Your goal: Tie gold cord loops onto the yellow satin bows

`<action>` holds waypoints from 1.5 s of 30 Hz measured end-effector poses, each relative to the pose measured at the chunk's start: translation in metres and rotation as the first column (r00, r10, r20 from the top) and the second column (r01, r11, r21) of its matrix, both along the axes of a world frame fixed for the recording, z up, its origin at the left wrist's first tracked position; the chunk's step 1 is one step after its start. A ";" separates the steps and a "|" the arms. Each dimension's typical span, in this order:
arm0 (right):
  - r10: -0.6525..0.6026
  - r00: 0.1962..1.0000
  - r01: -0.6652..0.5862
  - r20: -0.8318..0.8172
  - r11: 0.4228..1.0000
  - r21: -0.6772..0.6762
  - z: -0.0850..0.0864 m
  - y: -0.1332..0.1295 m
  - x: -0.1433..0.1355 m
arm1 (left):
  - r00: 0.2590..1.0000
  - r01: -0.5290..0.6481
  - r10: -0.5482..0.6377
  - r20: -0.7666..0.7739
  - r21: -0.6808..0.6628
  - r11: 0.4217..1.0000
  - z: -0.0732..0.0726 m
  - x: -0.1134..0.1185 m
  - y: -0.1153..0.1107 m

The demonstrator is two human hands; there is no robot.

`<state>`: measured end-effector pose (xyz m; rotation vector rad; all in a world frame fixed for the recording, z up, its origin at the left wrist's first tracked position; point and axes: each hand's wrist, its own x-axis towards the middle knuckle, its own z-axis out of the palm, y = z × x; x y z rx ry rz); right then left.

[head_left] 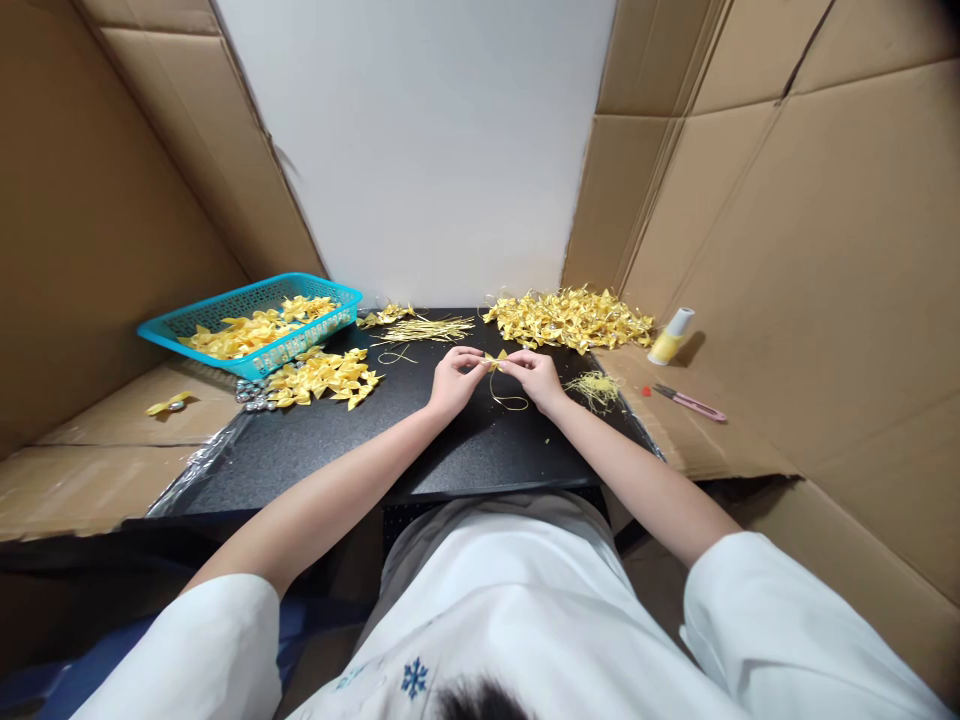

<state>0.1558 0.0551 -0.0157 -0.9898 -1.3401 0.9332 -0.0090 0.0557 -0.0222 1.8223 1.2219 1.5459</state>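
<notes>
Over the middle of the black table (330,455), my left hand (455,383) and my right hand (535,377) pinch a small yellow ribbon bow (495,359) between them, one at each end. From the bow a thin yellow cord (511,403) hangs down in a loose loop. Behind my hands lies a bundle of straight yellow cords (431,330). A heap of yellow bows with cords (574,318) stands at the back right, and a smaller pile of yellow bows (326,378) is to the left.
A turquoise basket (356,297) holding yellow bows stands at the left. To the right are cord scraps (596,388), a thread spool (670,336) and a pink-handled cutter (699,406). Silvery beads (256,394) and a single bow (171,404) lie left. Cardboard walls flank the table.
</notes>
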 end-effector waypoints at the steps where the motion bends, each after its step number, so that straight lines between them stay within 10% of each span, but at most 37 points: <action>1: 0.002 1.000 -0.002 -0.002 1.000 -0.003 0.000 0.000 0.000 | 1.000 0.002 -0.002 0.002 -0.001 1.000 0.000 0.000 0.000; 16: 0.043 0.993 -0.053 -0.108 0.995 -0.087 0.004 -0.002 -0.002 | 0.981 0.057 -0.026 0.194 -0.155 0.986 0.008 0.006 -0.007; 23: 0.098 0.960 -0.143 -0.261 0.976 -0.162 0.002 0.001 -0.002 | 0.865 0.422 -0.243 0.439 -0.374 0.826 0.009 0.007 -0.006; 45: -0.020 0.995 0.015 -0.096 0.998 -0.054 -0.005 -0.001 -0.005 | 0.897 0.311 -0.152 0.415 -0.346 0.885 0.010 0.010 -0.009</action>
